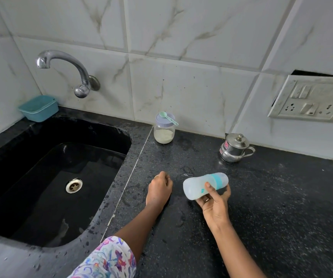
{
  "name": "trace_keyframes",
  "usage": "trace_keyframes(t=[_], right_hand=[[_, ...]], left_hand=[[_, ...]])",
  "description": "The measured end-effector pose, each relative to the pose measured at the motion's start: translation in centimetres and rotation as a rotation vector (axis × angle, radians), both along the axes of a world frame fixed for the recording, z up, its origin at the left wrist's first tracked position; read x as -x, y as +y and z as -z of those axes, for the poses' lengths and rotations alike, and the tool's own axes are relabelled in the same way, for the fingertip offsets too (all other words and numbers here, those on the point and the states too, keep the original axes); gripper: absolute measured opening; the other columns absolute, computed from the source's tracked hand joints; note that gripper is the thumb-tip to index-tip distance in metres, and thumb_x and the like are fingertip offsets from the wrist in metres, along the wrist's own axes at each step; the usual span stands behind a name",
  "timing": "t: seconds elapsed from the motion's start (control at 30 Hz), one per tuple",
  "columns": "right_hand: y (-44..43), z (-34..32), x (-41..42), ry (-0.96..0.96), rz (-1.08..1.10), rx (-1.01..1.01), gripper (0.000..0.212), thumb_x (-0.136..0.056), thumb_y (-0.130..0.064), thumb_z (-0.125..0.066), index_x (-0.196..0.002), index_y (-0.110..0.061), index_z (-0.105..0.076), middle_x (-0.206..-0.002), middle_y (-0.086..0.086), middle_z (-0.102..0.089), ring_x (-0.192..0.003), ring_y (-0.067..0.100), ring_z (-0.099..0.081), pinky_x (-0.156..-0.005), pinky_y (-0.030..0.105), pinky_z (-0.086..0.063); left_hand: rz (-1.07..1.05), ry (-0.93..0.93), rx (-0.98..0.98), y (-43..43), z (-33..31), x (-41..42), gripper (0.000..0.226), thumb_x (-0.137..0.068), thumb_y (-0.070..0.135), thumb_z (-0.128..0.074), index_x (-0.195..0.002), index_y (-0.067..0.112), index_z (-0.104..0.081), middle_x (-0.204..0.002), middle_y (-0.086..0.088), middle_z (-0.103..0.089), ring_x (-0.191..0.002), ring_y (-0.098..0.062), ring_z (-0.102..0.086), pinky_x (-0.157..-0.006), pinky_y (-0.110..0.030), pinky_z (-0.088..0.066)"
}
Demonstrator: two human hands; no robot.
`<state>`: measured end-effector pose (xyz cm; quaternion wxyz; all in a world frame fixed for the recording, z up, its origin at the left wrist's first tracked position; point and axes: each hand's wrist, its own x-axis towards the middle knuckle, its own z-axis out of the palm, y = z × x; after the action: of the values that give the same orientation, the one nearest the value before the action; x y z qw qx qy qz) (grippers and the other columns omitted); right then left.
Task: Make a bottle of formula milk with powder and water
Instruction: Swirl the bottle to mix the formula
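A translucent baby bottle (pixel 199 184) with a teal ring and clear cap lies tilted on its side above the counter, gripped by my right hand (pixel 214 201), thumb on top. My left hand (pixel 159 187) rests on the black counter (pixel 262 207) left of the bottle, fingers curled under, holding nothing that I can see. A glass jar of pale powder (pixel 164 131) with a lilac lid stands at the back wall. A green scoop (pixel 167 117) lies on its lid. A small lidded steel pot (pixel 234 148) stands to the right.
A black sink (pixel 57 177) with a drain fills the left, under a chrome tap (pixel 67 71). A teal tub (pixel 38 108) sits in the back corner. A switch and socket plate (pixel 310 99) hangs on the right wall. The counter is speckled with water drops.
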<state>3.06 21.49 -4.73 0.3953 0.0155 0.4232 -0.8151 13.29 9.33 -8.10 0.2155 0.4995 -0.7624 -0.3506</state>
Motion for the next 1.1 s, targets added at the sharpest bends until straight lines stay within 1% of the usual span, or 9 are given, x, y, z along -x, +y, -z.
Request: trace_keyframes(t=[0.1, 0.23, 0.37, 0.53, 0.7, 0.87, 1.0, 1.03, 1.1], right_hand=[[-0.1, 0.1, -0.2, -0.012, -0.025, 0.008, 0.064, -0.084, 0.004, -0.057, -0.13, -0.033, -0.034, -0.114, 0.005, -0.057, -0.099, 0.024, -0.061, -0.059, 0.04, -0.059], [0.2, 0.0, -0.7, 0.105, -0.089, -0.082, 0.077, -0.077, 0.01, -0.061, -0.13, -0.038, -0.032, -0.112, 0.008, -0.059, -0.098, 0.025, -0.062, -0.062, 0.04, -0.058], [-0.4, 0.6, -0.7, -0.07, 0.074, 0.009, 0.071, -0.082, 0.006, -0.059, -0.136, -0.03, -0.03, -0.128, 0.008, -0.052, -0.101, 0.025, -0.059, -0.058, 0.042, -0.059], [0.0, 0.0, -1.1, 0.126, -0.062, -0.084, 0.084, -0.077, 0.014, -0.061, -0.133, -0.038, -0.026, -0.106, 0.006, -0.062, -0.098, 0.024, -0.062, -0.069, 0.045, -0.057], [-0.6, 0.5, -0.9, -0.104, 0.106, 0.033, 0.069, -0.083, 0.005, -0.059, -0.135, -0.03, -0.029, -0.124, 0.006, -0.054, -0.103, 0.026, -0.06, -0.065, 0.047, -0.058], [-0.2, 0.1, -0.8, 0.056, -0.017, -0.047, 0.077, -0.079, 0.008, -0.062, -0.136, -0.033, -0.028, -0.111, 0.004, -0.059, -0.099, 0.024, -0.061, -0.067, 0.045, -0.058], [-0.7, 0.6, -0.4, -0.128, 0.127, 0.039, 0.067, -0.085, 0.0, -0.06, -0.138, -0.027, -0.029, -0.125, 0.007, -0.053, -0.1, 0.024, -0.06, -0.062, 0.044, -0.059], [-0.7, 0.6, -0.3, -0.128, 0.119, 0.038, 0.066, -0.086, -0.002, -0.06, -0.138, -0.027, -0.029, -0.126, 0.007, -0.053, -0.101, 0.025, -0.06, -0.063, 0.044, -0.06], [-0.5, 0.6, -0.4, -0.009, 0.036, -0.038, 0.072, -0.083, 0.001, -0.062, -0.138, -0.031, -0.028, -0.121, 0.006, -0.056, -0.103, 0.025, -0.06, -0.064, 0.044, -0.059]], left_hand=[[0.001, -0.004, -0.001, 0.0, -0.1, 0.0, 0.011, -0.092, 0.02, -0.05, -0.094, 0.011, -0.056, -0.086, -0.003, -0.063, -0.077, -0.021, -0.059, -0.07, -0.036, -0.049], [-0.001, -0.004, -0.004, 0.0, -0.1, 0.0, 0.009, -0.091, 0.018, -0.049, -0.089, 0.011, -0.054, -0.084, -0.004, -0.061, -0.077, -0.022, -0.056, -0.069, -0.035, -0.045], [0.004, -0.009, 0.007, 0.0, -0.1, -0.1, 0.008, -0.091, 0.018, -0.05, -0.088, 0.011, -0.053, -0.083, -0.005, -0.061, -0.076, -0.022, -0.056, -0.068, -0.035, -0.045], [0.001, -0.01, -0.004, 0.0, -0.1, 0.0, 0.008, -0.091, 0.018, -0.05, -0.088, 0.012, -0.054, -0.083, -0.003, -0.061, -0.076, -0.022, -0.056, -0.068, -0.035, -0.046], [0.002, -0.009, 0.003, 0.0, -0.1, -0.1, 0.009, -0.091, 0.018, -0.05, -0.09, 0.011, -0.054, -0.083, -0.003, -0.061, -0.075, -0.022, -0.057, -0.069, -0.036, -0.047], [-0.002, -0.006, 0.001, 0.1, -0.1, 0.0, 0.008, -0.091, 0.018, -0.05, -0.091, 0.012, -0.055, -0.084, -0.003, -0.062, -0.076, -0.021, -0.057, -0.069, -0.035, -0.047], [-0.001, -0.004, 0.005, 0.0, -0.1, 0.0, 0.01, -0.092, 0.019, -0.05, -0.091, 0.011, -0.056, -0.084, -0.005, -0.063, -0.075, -0.021, -0.058, -0.069, -0.038, -0.049], [-0.001, -0.002, 0.005, 0.0, -0.1, 0.0, 0.01, -0.092, 0.019, -0.05, -0.091, 0.011, -0.056, -0.084, -0.005, -0.063, -0.075, -0.021, -0.059, -0.069, -0.037, -0.049], [-0.002, -0.005, 0.008, 0.0, -0.2, 0.0, 0.01, -0.092, 0.019, -0.051, -0.092, 0.011, -0.056, -0.084, -0.004, -0.063, -0.075, -0.021, -0.058, -0.069, -0.036, -0.048]])
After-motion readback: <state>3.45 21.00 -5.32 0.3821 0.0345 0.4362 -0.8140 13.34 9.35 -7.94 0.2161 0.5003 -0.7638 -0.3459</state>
